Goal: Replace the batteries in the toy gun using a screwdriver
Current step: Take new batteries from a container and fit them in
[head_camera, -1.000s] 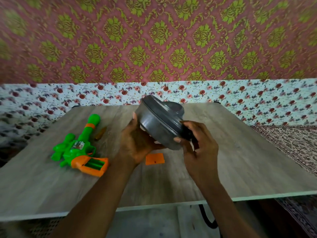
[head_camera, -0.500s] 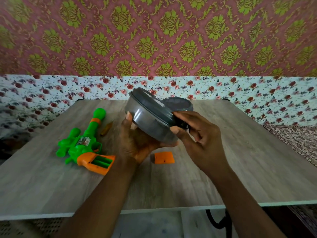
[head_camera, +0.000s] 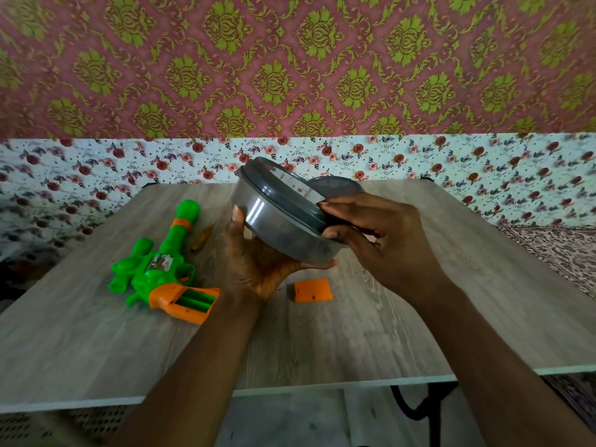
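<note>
- Open surface (head_camera: 467, 301) runs along the right edge and the whole near edge.
- Toward the left edge the toy gun (head_camera: 161, 269) lies flat, with the screwdriver (head_camera: 201, 238) just beside its barrel.
- The orange battery cover (head_camera: 312, 290) lies near the middle, where a tilted grey lidded container (head_camera: 280, 227) is held above the surface.
- Another grey container (head_camera: 335, 187) stands near the far edge.
</note>
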Motion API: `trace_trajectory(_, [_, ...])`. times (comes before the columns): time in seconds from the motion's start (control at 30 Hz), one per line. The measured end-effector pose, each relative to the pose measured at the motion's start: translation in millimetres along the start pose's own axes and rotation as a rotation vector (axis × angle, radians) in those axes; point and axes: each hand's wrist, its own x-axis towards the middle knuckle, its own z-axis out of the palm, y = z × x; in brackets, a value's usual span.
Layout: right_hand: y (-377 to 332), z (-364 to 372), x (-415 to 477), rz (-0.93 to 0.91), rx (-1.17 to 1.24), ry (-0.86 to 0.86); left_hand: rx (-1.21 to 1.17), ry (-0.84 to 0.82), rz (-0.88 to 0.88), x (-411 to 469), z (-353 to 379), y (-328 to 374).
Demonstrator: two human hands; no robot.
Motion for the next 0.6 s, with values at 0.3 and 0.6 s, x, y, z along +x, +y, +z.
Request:
trace_trajectory(0.3, [-10.3, -11.3, 4.7, -0.110, -0.192, -0.126, -0.009, 0.105, -0.049, -3.1, 4.7, -1.2])
trace_trajectory(0.6, [-9.6, -14.4, 4.3, -0.131, -0.226, -0.158, 0.068, 0.067, -0.026, -1.9, 6.1, -6.7])
